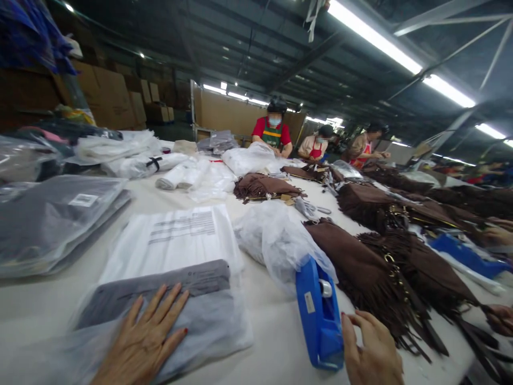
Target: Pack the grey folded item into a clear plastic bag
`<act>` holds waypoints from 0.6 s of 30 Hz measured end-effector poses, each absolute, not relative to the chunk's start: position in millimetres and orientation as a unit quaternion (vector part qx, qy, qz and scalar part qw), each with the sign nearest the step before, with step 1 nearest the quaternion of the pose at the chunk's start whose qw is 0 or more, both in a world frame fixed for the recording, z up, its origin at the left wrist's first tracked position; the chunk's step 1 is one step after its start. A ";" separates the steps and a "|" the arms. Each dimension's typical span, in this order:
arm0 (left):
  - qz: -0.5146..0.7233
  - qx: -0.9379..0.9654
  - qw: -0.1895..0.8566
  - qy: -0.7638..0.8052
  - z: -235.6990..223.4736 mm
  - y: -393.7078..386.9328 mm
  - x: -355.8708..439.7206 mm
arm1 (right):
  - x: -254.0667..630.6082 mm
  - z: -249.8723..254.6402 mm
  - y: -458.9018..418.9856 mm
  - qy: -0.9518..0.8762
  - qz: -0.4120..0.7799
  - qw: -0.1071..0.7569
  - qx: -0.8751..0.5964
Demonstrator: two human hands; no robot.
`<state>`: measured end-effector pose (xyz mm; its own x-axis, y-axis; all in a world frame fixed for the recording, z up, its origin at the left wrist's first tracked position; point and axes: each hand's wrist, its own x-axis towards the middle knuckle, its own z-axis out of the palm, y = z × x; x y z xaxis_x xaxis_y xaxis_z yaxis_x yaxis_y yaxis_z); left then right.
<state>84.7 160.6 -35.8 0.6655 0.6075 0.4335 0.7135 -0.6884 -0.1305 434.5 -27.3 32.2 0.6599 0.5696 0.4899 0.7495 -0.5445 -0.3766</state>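
My left hand (pixel 144 342) lies flat with fingers stretched out on a clear plastic bag (pixel 188 299) holding a grey folded item, at the near edge of the white table (pixel 272 331). My right hand (pixel 371 350) is at the near right, fingers curled loosely, touching the side of a blue tape dispenser (pixel 318 315) that stands on the table. Nothing is gripped in it. A crumpled clear bag (pixel 276 240) sits just behind the dispenser.
Brown fringed bags (pixel 385 267) stretch along the right side of the table. Packed grey items in plastic (pixel 56 219) pile at the left, white rolls (pixel 176 176) behind. Three people work at the far end. Another person's hands show at the right edge.
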 end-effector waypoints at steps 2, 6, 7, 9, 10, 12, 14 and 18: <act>-0.176 -0.902 0.139 -0.368 -35.2 161.0 85.3 | 455.9 31.8 -33.8 -0.334 -0.015 0.307 -0.891; -0.165 -0.904 0.128 -0.373 -37.0 161.9 84.5 | 462.3 26.9 -30.6 -0.260 0.159 0.432 -0.849; -0.163 -0.904 0.125 -0.375 -37.9 162.1 83.9 | 459.6 26.1 -28.4 -0.243 0.173 0.456 -0.838; -0.162 -0.904 0.118 -0.379 -39.6 162.7 82.7 | 454.0 26.0 -25.1 -0.219 0.188 0.487 -0.824; -0.160 -0.905 0.113 -0.379 -40.3 162.9 82.2 | 451.8 26.7 -24.7 -0.213 0.188 0.498 -0.819; -0.154 -0.906 0.105 -0.379 -41.1 163.3 81.4 | 449.2 29.2 -28.8 -0.211 0.180 0.517 -0.810; -0.146 -0.907 0.099 -0.383 -40.8 163.5 81.4 | 447.0 31.4 -40.6 -0.214 0.140 0.541 -0.801; -0.140 -0.905 0.093 -0.390 -39.1 163.0 82.4 | 432.4 25.3 -77.3 -0.237 0.052 0.558 -0.794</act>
<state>82.4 163.0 -39.1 0.6556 0.6808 0.3265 0.7329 -0.6778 -0.0582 432.4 -77.3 25.3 0.8820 0.4345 0.1826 0.3188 -0.2647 -0.9101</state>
